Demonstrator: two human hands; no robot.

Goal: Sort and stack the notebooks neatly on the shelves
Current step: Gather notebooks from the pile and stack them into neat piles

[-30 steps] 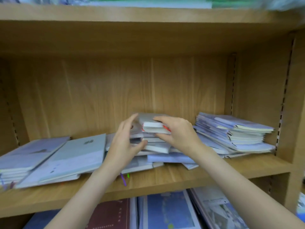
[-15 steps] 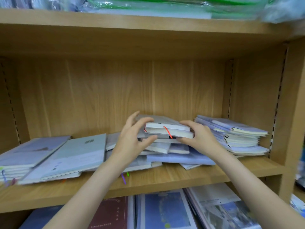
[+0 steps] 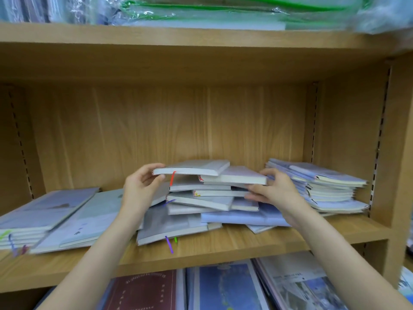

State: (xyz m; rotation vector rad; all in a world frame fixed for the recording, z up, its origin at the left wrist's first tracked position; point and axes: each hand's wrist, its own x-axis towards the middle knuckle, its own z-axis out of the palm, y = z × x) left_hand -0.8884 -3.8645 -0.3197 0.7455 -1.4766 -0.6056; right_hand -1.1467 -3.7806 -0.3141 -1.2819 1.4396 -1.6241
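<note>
My left hand (image 3: pixel 143 186) pinches the top notebook (image 3: pixel 192 167); my right hand (image 3: pixel 271 190) clamps the crooked pile (image 3: pixel 210 198) mid-frame. Lifting carelessly could slide loose notebooks off the shelf (image 3: pixel 245 245).

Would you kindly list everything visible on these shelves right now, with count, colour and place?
top notebook: one, grey cover, red ribbon, atop middle pile
middle pile: several, grey and blue, askew, shelf centre
right stack: several, pale blue, shelf right
left notebooks: several, grey-blue, leaning, shelf left
shelf: one, light wood
wrapped packs: several, green and clear, upper shelf
books: several, maroon and blue, lower shelf
left hand: grips top notebook
right hand: against middle pile
</note>
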